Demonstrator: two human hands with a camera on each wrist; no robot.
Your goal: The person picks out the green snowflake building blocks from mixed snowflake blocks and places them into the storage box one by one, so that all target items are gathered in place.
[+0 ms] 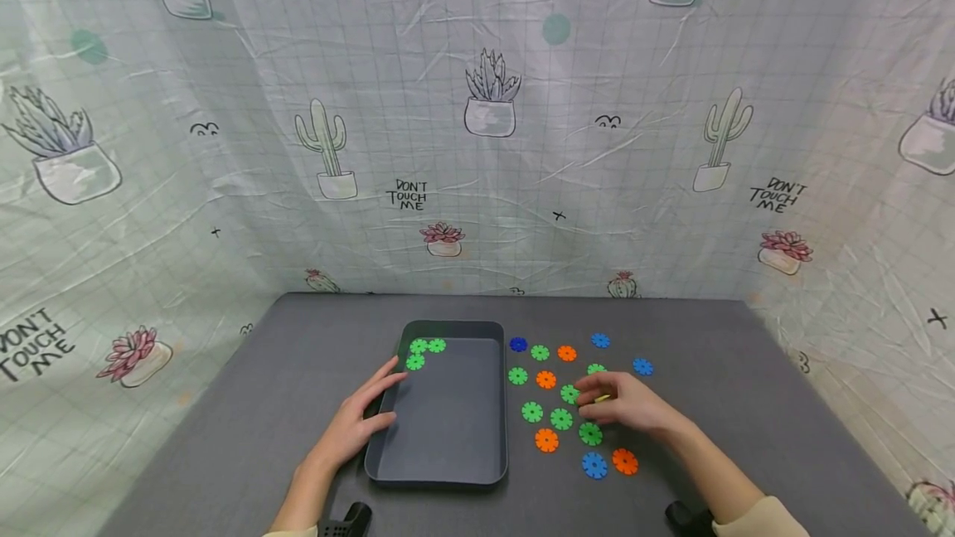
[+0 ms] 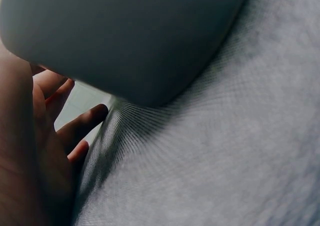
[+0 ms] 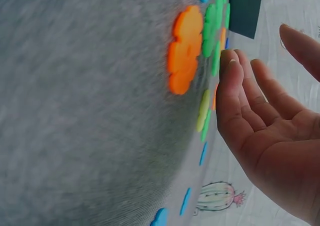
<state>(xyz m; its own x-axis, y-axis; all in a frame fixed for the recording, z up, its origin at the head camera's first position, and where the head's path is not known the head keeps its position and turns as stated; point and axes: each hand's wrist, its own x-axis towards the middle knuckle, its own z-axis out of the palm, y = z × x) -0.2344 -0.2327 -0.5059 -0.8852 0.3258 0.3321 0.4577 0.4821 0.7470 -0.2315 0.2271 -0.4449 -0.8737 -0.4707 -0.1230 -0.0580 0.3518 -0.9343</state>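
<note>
A dark grey tray (image 1: 440,471) lies on the table with a few green notched discs (image 1: 415,362) in its far left corner. My left hand (image 1: 358,421) rests at the tray's left rim, fingers spread and reaching over the edge. To the right of the tray, my right hand (image 1: 630,403) is over the scattered discs, its fingers loosely bent and nothing seen between them. Its fingertips are nearest a green disc (image 1: 570,394); whether they touch it I cannot tell. A yellow disc (image 3: 203,111) is mostly hidden by this hand in the head view.
Several green, orange (image 1: 547,440) and blue (image 1: 594,465) discs lie flat on the grey table (image 1: 298,355) right of the tray. A dark blue disc (image 1: 518,344) is close to the tray's right rim. A cactus-print curtain (image 1: 477,172) encloses the table's back and sides.
</note>
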